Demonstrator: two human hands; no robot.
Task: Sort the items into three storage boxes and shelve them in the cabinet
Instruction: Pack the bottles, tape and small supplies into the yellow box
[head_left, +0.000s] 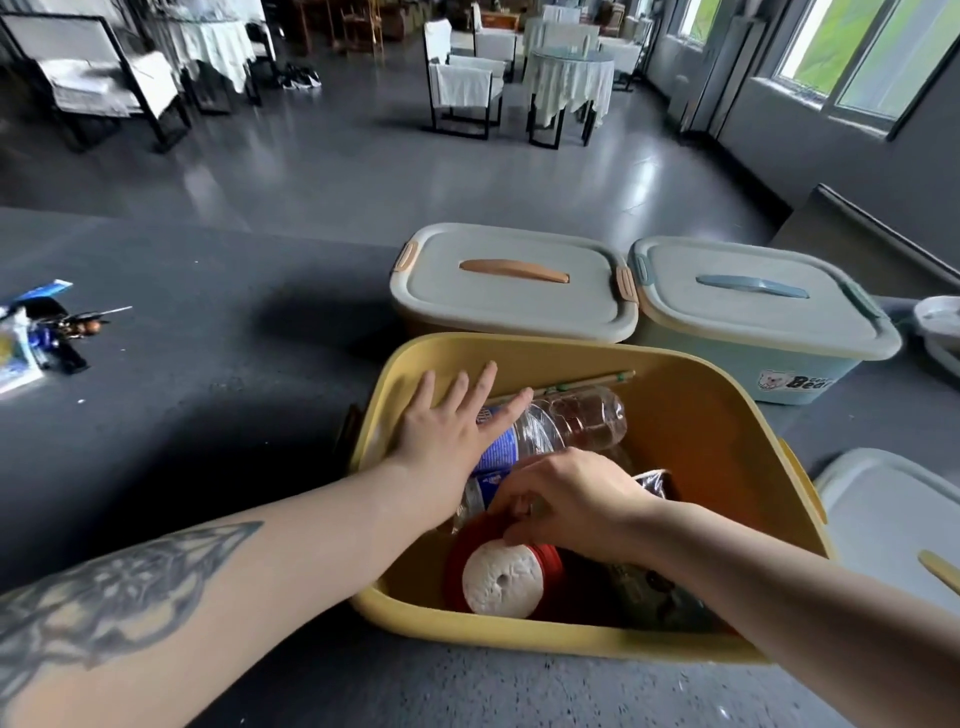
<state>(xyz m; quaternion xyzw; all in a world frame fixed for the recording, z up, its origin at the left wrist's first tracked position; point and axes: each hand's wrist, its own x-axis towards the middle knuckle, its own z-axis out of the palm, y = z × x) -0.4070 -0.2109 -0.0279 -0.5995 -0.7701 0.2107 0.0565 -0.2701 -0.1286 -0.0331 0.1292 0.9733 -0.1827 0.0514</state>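
Open yellow box (691, 415) sits at near edge of the dark grey table (208, 364), no lid on, rounded corners, glossy walls. Inside: clear plastic bottle (566, 421) w/ blue-white label lying on its side toward the far-left wall, pencil (597, 382) along the far wall, red tub (545, 561) w/ a white roll (501, 577) in front of it at near-left, crinkly packets to the right.

Left hand (447, 431): fingers spread flat, resting on box's left rim & over the bottle. Right hand (561, 499): fingers curled down, pinching something small at the red tub's top; can't tell what exactly.

Behind, two lidded boxes side by side: orange-handled box (514, 283) on left, blue-handled box (753, 301) on right, bear sticker on its front. Loose grey lid (883, 509) lies right of the yellow box. Small pile of bits (36, 332) at far left of table.
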